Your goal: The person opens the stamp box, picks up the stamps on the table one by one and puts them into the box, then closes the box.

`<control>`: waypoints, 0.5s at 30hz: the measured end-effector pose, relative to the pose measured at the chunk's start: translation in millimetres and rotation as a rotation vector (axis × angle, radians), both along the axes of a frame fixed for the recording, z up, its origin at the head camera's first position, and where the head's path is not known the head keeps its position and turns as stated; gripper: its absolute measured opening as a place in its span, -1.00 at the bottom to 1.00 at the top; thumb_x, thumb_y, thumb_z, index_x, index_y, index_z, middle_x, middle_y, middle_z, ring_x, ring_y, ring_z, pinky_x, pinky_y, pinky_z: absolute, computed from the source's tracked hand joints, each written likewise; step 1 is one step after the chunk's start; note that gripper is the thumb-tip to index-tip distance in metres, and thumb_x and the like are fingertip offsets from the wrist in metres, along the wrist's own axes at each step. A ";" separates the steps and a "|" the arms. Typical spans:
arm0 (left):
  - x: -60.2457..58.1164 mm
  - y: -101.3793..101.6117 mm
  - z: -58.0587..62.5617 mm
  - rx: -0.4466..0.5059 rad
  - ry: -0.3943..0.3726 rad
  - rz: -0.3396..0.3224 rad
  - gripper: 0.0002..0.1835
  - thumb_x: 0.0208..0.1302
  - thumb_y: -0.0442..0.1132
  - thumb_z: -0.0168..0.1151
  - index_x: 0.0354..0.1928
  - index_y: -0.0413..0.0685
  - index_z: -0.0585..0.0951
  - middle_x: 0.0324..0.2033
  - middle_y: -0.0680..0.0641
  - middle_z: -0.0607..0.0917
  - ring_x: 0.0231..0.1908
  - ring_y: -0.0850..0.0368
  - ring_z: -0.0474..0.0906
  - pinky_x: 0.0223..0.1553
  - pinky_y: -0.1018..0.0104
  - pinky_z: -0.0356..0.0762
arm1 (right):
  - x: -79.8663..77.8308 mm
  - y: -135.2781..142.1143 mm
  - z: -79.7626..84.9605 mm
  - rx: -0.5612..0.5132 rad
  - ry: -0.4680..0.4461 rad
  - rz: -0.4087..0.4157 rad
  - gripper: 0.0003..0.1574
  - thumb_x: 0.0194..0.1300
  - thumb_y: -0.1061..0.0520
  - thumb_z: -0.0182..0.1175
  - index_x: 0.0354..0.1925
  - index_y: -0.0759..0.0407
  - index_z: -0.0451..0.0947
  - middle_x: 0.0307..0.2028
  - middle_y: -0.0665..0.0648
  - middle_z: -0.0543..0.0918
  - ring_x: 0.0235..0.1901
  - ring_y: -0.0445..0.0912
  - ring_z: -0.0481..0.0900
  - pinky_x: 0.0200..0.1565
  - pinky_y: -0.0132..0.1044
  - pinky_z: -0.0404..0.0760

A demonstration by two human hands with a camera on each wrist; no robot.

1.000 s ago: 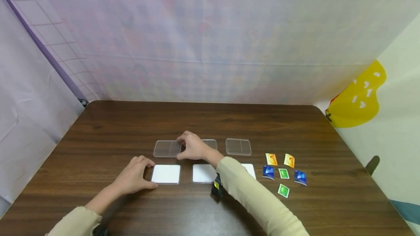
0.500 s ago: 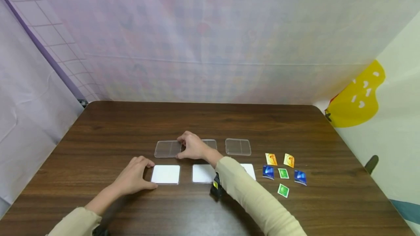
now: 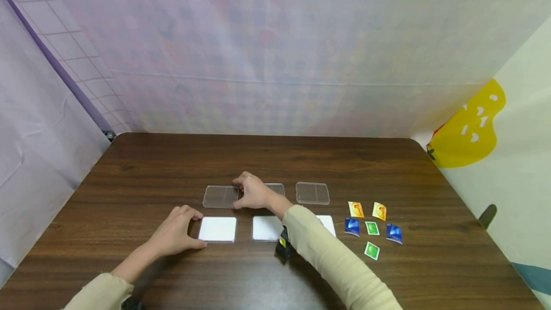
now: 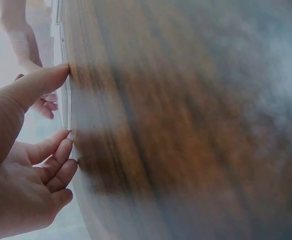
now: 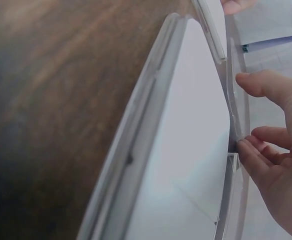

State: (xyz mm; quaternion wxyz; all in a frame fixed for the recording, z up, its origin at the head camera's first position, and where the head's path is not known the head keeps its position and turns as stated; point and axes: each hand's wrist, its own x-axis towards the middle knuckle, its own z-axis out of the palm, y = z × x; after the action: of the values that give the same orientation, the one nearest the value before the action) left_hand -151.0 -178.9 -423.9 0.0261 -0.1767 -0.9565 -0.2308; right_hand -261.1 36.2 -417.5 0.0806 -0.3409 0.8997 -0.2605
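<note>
Lower right of centre, the right sleeve (image 3: 331, 257) passes over the right pad (image 3: 329, 223) and hides part of it, so room there is tight. Left of centre, the left hand (image 3: 174, 232) lightly pinches the left pad (image 3: 217, 229) across its left end, thumb and fingertips at the two corners. The middle pad (image 3: 265, 228) completes that row. At right lie six loose cards (image 3: 372, 228): two orange, two blue, two green. Above the pads, the right hand (image 3: 254, 194) pinches the right end of the left tray (image 3: 217, 197) and partly covers the middle tray (image 3: 276, 188); the right tray (image 3: 312, 193) lies in full view. Finding: both rows of three appear set out, with alignment of the left pair apparently in hand; no card is seen on any pad or tray. Bare table (image 3: 267, 161) runs beyond the trays to the far edge and across the left of the frame; a curtain (image 3: 267, 61) bounds the rear.
</note>
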 end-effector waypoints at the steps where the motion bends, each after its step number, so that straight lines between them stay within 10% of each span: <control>1: 0.3 -0.3 0.0 -0.002 0.004 -0.004 -0.41 -0.36 -0.06 0.52 -0.21 -0.19 0.55 -0.33 -0.01 0.50 -0.18 -0.02 0.39 -0.13 0.08 0.40 | 0.1 0.4 0.1 -0.002 0.003 0.003 -0.18 -0.12 0.04 0.41 0.08 0.41 0.41 -0.11 0.20 0.49 -0.15 -0.06 0.48 -0.08 -0.38 0.46; 15: 4.5 -1.6 9.7 -0.035 -0.009 0.002 -0.22 -0.37 0.04 0.51 -0.07 -0.31 0.51 -0.19 -0.16 0.52 -0.10 -0.11 0.38 -0.07 -0.01 0.40 | 18.6 46.5 24.2 -0.095 0.048 0.072 -0.27 -0.03 0.08 0.33 0.07 0.40 0.39 -0.09 0.23 0.49 -0.11 -0.01 0.49 -0.05 -0.27 0.49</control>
State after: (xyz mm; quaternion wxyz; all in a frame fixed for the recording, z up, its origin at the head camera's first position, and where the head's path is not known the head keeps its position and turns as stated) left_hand -146.5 -180.5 -414.2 0.0188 -0.1751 -0.9606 -0.2150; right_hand -242.5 82.7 -393.3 0.0520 -0.3828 0.8751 -0.2916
